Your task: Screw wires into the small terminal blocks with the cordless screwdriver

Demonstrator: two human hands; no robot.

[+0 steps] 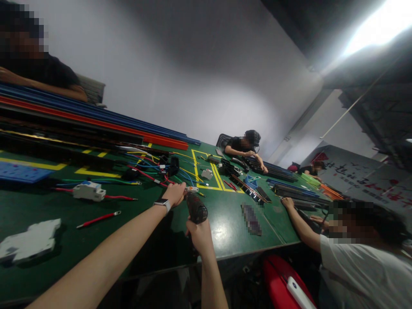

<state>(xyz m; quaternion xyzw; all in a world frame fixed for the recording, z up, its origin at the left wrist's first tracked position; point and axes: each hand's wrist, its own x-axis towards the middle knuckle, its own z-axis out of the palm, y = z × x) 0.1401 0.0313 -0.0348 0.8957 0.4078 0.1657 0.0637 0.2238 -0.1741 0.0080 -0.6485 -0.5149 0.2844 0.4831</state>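
Note:
My right hand [200, 234] is wrapped round the handle of a dark power drill [197, 208], whose front end points away over the green table [222, 231]. Just left of the drill's tip is my left hand [175, 194], a watch on its wrist, with its fingers closed at a small white part [192, 189]; the fingertips' exact hold is hard to see. Red, blue and yellow-green wires [161, 169] spread beyond the hand. To the left lie a white breaker [89, 192] with red leads, a short red cable [99, 219] with a lug, and a larger white breaker [30, 240].
Long blue and orange rails [96, 122] run along the table's far left. A blue tray [24, 171] sits at the left edge. People work around the table, one in a white shirt [360, 262] at right. A red stool [283, 279] stands below the table edge.

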